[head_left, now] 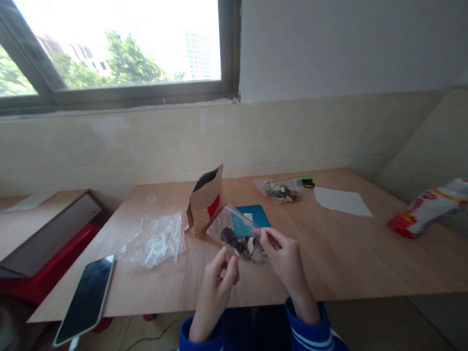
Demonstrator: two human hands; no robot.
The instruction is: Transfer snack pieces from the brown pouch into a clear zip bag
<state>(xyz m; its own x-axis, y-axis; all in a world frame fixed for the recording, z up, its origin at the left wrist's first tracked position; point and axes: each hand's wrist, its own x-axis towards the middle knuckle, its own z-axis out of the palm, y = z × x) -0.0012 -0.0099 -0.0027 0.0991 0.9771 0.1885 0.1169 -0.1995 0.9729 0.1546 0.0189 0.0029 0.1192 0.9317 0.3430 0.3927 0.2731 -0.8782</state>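
Observation:
A clear zip bag (242,242) with a red seal line holds dark and pale dried pieces, in the middle of the desk in front of me. My right hand (286,251) pinches the bag's upper right corner at the red seal. My left hand (219,272) is curled at the bag's lower left, thumb and fingers pressed together; whether it grips anything I cannot make out. Behind the bag lies a flat teal device (262,215), partly covered by it. A brown paper bag (206,200) with a red mark stands open just behind and left.
Empty clear zip bags (161,241) lie at left, near a phone (88,301) with a cable over the front edge. Further back are another filled zip bag (283,190), a green-black object (308,182) and white paper (341,202). A white-red bottle (433,208) is at right.

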